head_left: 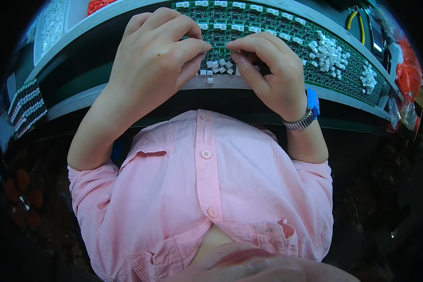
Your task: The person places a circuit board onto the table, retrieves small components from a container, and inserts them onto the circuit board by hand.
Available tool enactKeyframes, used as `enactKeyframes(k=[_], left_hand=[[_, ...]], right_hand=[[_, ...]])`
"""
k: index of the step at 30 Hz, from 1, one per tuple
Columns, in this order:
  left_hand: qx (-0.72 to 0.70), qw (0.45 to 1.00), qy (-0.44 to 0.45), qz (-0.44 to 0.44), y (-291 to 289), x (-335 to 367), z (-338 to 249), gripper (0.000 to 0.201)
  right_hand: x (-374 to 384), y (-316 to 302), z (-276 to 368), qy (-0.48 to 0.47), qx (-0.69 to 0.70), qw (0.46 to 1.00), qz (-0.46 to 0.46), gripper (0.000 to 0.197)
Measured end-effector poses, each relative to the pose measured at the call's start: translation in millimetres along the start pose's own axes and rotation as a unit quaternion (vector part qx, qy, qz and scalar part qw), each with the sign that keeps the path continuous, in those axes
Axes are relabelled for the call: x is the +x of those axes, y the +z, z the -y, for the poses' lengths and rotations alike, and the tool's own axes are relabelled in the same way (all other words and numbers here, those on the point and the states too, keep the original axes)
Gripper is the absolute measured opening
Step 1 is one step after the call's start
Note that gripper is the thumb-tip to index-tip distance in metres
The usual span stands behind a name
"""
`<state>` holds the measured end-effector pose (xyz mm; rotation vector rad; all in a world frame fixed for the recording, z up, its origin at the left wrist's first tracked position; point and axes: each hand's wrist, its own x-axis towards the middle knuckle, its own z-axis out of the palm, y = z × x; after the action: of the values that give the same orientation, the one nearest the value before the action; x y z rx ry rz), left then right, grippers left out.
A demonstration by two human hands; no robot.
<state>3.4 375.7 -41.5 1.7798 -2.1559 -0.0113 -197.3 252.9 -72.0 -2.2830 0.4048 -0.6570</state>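
Note:
Rows of green circuit boards [333, 80] lie in a long metal-edged frame, with white connectors [238, 27] seated along their far rows. My left hand [157, 54] is over the boards, its thumb and fingers closed in a pinch. Anything between those fingertips is too small to make out. Facing it, my right hand [272, 63] curls with thumb and index finger close together; what they hold, if anything, is hidden. Between and just below my hands lies a small heap of loose white connectors [219, 66]. One single connector [210, 80] rests on the frame's near rail.
A larger pile of white connectors [330, 54] and a smaller pile [368, 79] lie on the boards to the right. Yellow-handled pliers [361, 28] are beyond. At left are a tray of white parts [52, 28], red parts [98, 4] and stacked boards [28, 109].

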Motion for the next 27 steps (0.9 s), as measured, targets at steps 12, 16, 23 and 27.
enactKeyframes(k=[12, 16, 23, 27], left_hand=[[-0.065, 0.997, 0.045, -0.025, 3, -9, 2, 0.019], [-0.139, 0.988, 0.027, -0.067, 2, -15, 6, 0.019], [-0.270, 0.959, -0.007, -0.086, 2, -26, 3, 0.023], [-0.278, 0.958, 0.006, -0.073, 0, -28, 6, 0.027]], right_hand=[[14, -8, 3, -0.075, -0.023, 0.997, 0.021, 0.025], [26, -6, 6, -0.136, -0.103, 0.983, 0.064, 0.028], [35, -8, 14, -0.172, -0.180, 0.964, 0.096, 0.024], [36, -10, 19, -0.173, -0.193, 0.960, 0.109, 0.021]])
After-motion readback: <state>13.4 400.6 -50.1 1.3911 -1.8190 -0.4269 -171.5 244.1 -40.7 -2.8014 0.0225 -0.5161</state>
